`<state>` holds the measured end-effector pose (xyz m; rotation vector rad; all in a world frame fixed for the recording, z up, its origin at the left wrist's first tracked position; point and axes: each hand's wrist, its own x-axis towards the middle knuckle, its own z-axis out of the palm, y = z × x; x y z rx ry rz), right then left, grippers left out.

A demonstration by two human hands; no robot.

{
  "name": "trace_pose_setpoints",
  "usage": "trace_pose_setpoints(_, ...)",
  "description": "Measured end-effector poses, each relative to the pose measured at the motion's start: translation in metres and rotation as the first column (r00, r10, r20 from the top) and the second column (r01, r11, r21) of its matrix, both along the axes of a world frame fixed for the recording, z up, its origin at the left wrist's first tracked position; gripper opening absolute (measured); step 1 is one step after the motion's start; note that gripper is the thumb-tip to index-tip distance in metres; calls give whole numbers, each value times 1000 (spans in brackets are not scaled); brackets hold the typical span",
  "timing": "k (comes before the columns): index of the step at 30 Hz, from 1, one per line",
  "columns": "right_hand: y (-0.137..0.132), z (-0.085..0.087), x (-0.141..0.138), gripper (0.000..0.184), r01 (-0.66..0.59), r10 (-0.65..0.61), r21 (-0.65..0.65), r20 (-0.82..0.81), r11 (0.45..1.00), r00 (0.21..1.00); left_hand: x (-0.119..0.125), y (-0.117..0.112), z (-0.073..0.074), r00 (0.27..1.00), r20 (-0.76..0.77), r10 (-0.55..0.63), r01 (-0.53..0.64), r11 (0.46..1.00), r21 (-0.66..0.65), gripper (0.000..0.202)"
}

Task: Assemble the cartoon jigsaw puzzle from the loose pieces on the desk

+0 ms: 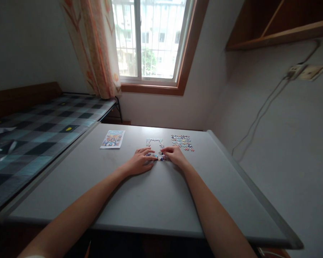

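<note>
Right hand (177,155), four o'clock on the puzzle (159,158), apparently pinched a light, stiff-looking piece (160,152), best edge-gripped; left hand (140,161) splayed at eight!

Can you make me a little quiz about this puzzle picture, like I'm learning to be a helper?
1. True or false: the puzzle is all filled in, even its middle.

2. Pick one. What lies on the table, to the left of the puzzle?
A) the curtain
B) a printed sheet
C) the bed

3. Which hand is nearer the loose pieces?

Key: 1. False, there is a gap in the middle. 2. B. 3. The right hand.
</note>
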<state>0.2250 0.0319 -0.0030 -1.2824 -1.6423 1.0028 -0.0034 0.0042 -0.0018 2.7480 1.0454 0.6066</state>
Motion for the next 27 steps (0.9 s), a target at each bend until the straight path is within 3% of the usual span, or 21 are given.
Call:
trace_pose_setpoints(7,-2,1,-2,21,-44,44,-35,17,998,999,0,2,-2,1000,-5,-14,14,1000,-24,33)
trace_pose_setpoints(27,-2,-2,-1,20,-93,82,47,184,995,979,-1,4,-1,999,7,-31,31,998,-49,35)
